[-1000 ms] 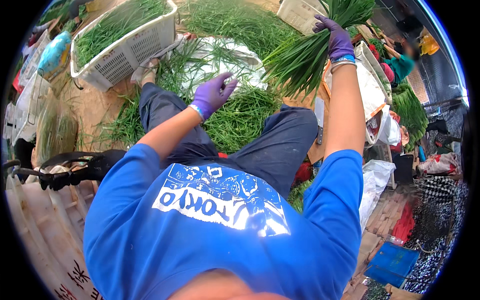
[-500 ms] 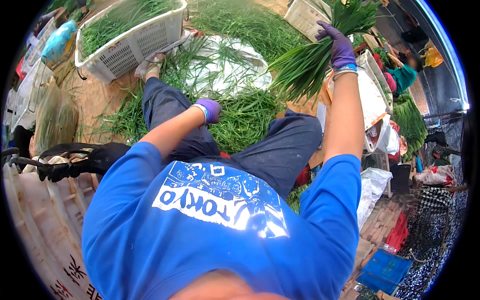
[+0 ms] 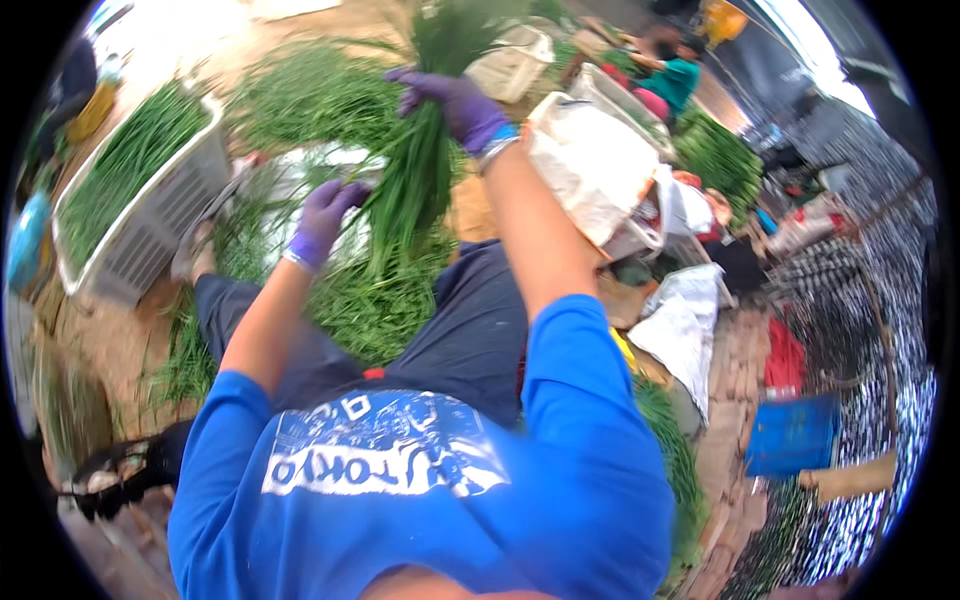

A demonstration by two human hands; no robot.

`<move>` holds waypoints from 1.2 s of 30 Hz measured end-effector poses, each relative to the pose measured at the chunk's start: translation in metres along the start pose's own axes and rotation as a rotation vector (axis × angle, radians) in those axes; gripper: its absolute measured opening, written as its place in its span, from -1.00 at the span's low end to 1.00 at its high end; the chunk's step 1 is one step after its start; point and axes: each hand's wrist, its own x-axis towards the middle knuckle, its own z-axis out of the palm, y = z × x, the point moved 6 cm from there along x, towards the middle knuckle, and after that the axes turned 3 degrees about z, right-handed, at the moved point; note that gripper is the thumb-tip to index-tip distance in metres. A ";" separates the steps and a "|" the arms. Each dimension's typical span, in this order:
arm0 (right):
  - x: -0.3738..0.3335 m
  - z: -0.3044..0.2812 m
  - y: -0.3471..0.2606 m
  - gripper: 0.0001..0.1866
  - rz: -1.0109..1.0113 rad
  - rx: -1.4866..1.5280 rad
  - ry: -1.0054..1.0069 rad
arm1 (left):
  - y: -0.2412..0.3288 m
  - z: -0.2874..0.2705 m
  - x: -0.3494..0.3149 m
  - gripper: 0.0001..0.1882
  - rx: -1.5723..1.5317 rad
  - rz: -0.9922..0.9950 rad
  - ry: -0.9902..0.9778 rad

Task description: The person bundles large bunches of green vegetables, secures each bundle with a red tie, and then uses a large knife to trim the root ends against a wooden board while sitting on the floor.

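My right hand (image 3: 455,108), in a purple glove, grips a thick bunch of chives (image 3: 412,185) held upright, its top smeared by motion. The long green blades hang below the hand, over the heap between my legs. My left hand (image 3: 326,215), gloved in purple too, is raised just left of the bunch with fingers closed. A thin yellow-green bit shows at its fingertips, too small to make out for sure. Under both hands lies a heap of loose chives (image 3: 375,315), partly over a white sheet (image 3: 285,165).
At the left stands a white slotted crate (image 3: 150,250) filled with chives. More loose chives (image 3: 310,95) spread on the ground ahead. Right of my right arm are a white-covered crate (image 3: 585,170) and a white sack (image 3: 680,320). Another person (image 3: 678,85) in green sits farther off.
My view has swung to the right. The bunch has come in toward my middle, turning from slanted to upright. My left hand has risen from near my left leg to beside it.
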 end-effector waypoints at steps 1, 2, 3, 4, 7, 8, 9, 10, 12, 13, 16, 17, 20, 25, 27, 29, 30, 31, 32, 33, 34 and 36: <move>-0.001 0.003 -0.008 -0.68 0.144 0.158 0.035 | -0.006 -0.003 0.002 -0.76 0.043 0.013 -0.059; 0.000 -0.004 0.001 -0.71 0.090 0.190 0.041 | -0.013 0.003 -0.002 -0.76 -0.025 0.005 -0.023; -0.004 -0.009 0.010 -0.73 0.039 0.235 0.038 | -0.011 0.012 -0.009 -0.76 -0.090 -0.015 -0.008; -0.009 -0.019 0.024 -0.74 0.116 0.374 0.086 | -0.018 0.020 -0.014 -0.76 -0.133 -0.122 -0.021; -0.014 -0.028 0.033 -0.74 0.216 0.578 0.185 | -0.020 0.019 -0.026 -0.76 -0.059 -0.215 0.000; -0.015 -0.032 0.031 -0.75 0.197 0.609 0.220 | -0.028 0.015 -0.029 -0.75 -0.029 -0.235 -0.023; -0.015 -0.035 0.036 -0.76 0.184 0.643 0.255 | -0.037 0.010 -0.034 -0.75 0.001 -0.260 -0.043; -0.016 -0.038 0.041 -0.78 0.171 0.676 0.291 | -0.043 0.006 -0.041 -0.73 0.027 -0.275 0.004; -0.022 -0.050 0.042 -0.79 0.135 0.608 0.387 | -0.068 -0.006 -0.058 -0.72 0.023 -0.353 0.045; -0.025 -0.057 0.045 -0.80 0.165 0.640 0.436 | -0.085 -0.014 -0.066 -0.71 0.022 -0.392 0.067; -0.028 -0.078 0.057 -0.80 0.169 0.697 0.615 | -0.132 -0.035 -0.091 -0.59 0.343 -0.588 -0.170; -0.030 -0.082 0.061 -0.80 0.161 0.644 0.683 | -0.134 -0.034 -0.096 -0.53 0.568 -0.564 -0.288; -0.031 -0.072 0.052 -0.77 0.095 0.514 0.897 | -0.132 -0.040 -0.108 -0.25 0.961 -0.451 -0.465; -0.026 -0.096 0.107 -0.78 0.239 0.380 0.923 | -0.056 0.004 -0.073 -0.41 0.849 -0.078 -0.133; -0.022 -0.087 0.113 -0.76 0.224 0.484 0.935 | -0.008 0.021 -0.066 -0.62 0.931 0.187 0.047; -0.025 -0.090 0.112 -0.76 0.207 0.481 1.026 | 0.024 0.045 -0.062 -0.66 0.994 0.310 0.017; -0.018 -0.086 0.115 -0.71 0.218 0.455 1.014 | 0.034 0.049 -0.060 -0.67 1.054 0.325 -0.006; -0.011 -0.081 0.121 -0.70 0.238 0.440 0.966 | 0.040 0.053 -0.058 -0.68 1.113 0.339 -0.035; -0.010 -0.082 0.117 -0.69 0.252 0.403 0.933 | 0.041 0.058 -0.054 -0.69 1.107 0.310 0.007; -0.006 -0.070 0.104 -0.68 0.269 0.379 0.888 | 0.037 0.058 -0.047 -0.70 1.113 0.272 0.054; -0.009 -0.056 0.096 -0.66 0.296 0.435 0.876 | 0.034 0.056 -0.042 -0.70 1.118 0.235 0.100; -0.006 -0.047 0.101 -0.64 0.302 0.520 0.867 | 0.025 0.055 -0.036 -0.71 1.064 0.228 0.121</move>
